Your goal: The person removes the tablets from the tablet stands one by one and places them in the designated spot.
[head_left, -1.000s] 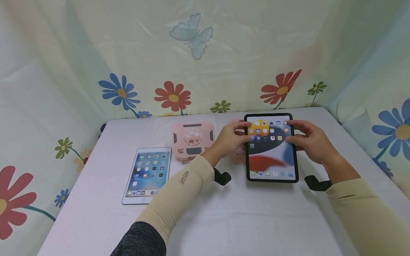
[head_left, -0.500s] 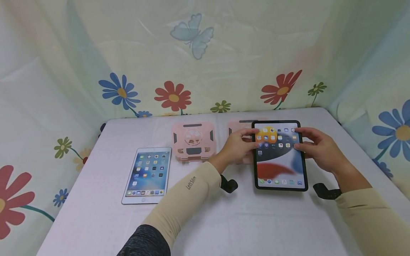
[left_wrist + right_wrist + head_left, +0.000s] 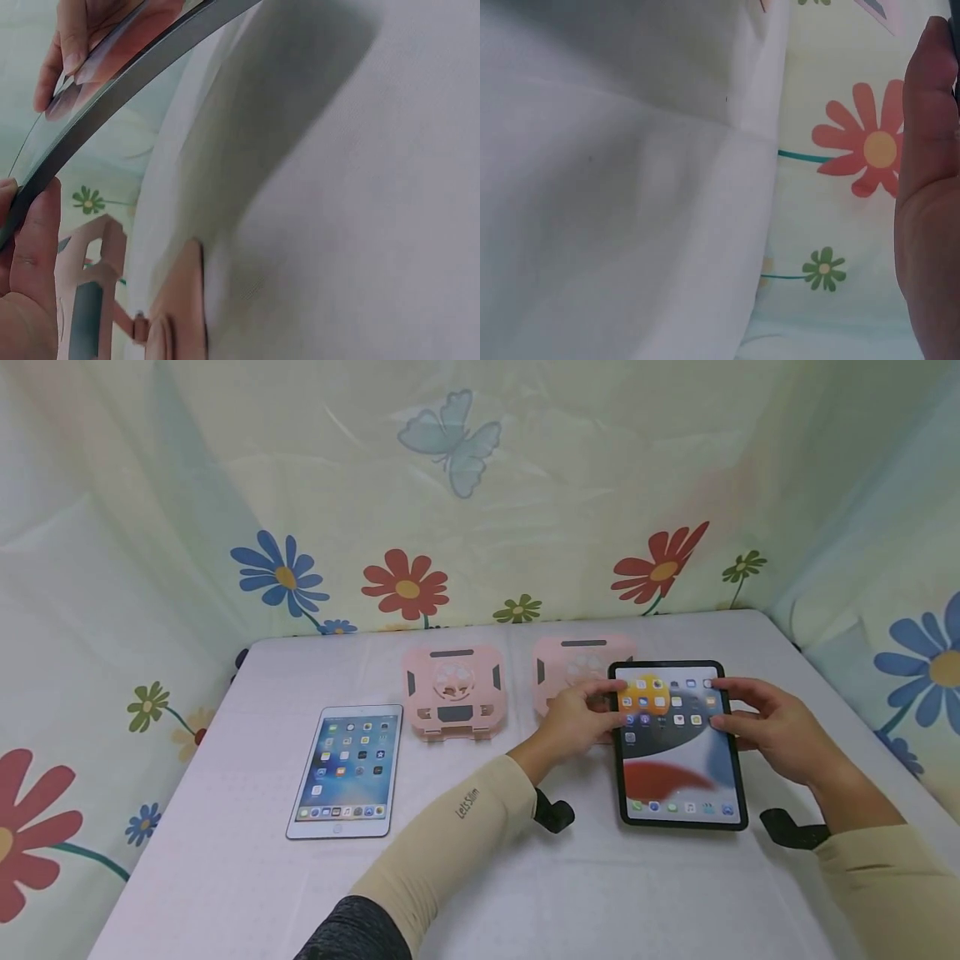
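Note:
A black-framed tablet (image 3: 678,768) with a lit home screen is held above the table's right half, in front of a pink stand. My left hand (image 3: 573,722) pinches its left edge in the upper part, thumb on the front. Its right edge is pinched by my right hand (image 3: 783,731) at about the same height. In the left wrist view the tablet (image 3: 112,101) shows edge-on, apart from the tabletop, with its shadow below. The right pink stand (image 3: 581,656) is partly covered by my left hand and the tablet. Only part of my right hand (image 3: 934,187) shows in the right wrist view.
A smaller white tablet (image 3: 348,772) lies screen up on the white-covered table (image 3: 525,893), left of my left forearm. Another pink stand (image 3: 454,692) stands at the back middle. A flowered curtain (image 3: 555,527) hangs behind the table and along both sides.
Both hands have moved the black-framed tablet to the right and nearer to me. More of the right pink stand has come into sight. The white tablet and left stand have stayed put.

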Demonstrator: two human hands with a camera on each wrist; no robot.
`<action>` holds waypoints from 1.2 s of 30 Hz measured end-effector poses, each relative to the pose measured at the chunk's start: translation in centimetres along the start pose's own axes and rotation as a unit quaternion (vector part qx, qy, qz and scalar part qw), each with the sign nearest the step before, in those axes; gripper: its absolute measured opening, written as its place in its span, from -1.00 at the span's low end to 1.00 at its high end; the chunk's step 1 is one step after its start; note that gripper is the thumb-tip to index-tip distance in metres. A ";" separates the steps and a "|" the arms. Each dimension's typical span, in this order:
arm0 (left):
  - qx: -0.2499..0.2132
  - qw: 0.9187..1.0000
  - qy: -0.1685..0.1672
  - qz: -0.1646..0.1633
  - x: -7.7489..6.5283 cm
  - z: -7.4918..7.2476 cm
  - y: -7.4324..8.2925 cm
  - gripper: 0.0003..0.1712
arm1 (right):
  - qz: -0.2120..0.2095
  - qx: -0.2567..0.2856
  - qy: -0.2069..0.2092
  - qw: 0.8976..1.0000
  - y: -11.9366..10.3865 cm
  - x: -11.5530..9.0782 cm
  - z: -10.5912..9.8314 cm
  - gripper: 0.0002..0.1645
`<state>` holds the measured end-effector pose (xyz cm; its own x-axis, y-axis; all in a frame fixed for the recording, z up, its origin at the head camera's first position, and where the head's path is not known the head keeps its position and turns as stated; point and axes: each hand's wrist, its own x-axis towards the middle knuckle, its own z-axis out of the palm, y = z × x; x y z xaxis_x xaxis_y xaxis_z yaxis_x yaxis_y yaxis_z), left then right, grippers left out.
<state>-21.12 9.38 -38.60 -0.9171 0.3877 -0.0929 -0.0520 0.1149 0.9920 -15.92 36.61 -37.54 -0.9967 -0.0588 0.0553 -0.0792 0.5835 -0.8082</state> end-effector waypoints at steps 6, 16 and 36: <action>0.010 1.000 -0.005 0.003 -0.4 0.8 -0.3 -0.56 | 0.010 -0.009 -0.001 1.000 0.6 -0.6 -0.3 -0.44; -0.011 1.000 -0.003 -0.005 -0.7 2.1 -1.2 -0.59 | 0.017 -0.006 -0.003 1.000 1.8 -1.4 -0.5 -0.49; 0.001 1.000 -0.007 -0.003 -0.4 3.9 -2.2 -0.59 | 0.024 0.011 -0.001 1.000 3.5 -1.8 -1.1 -0.57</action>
<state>-19.10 12.53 -41.06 -0.9115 0.3988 -0.1006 -0.0570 0.1199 0.9912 -14.46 39.63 -39.88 -0.9993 -0.0330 0.0154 -0.0314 0.5681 -0.8223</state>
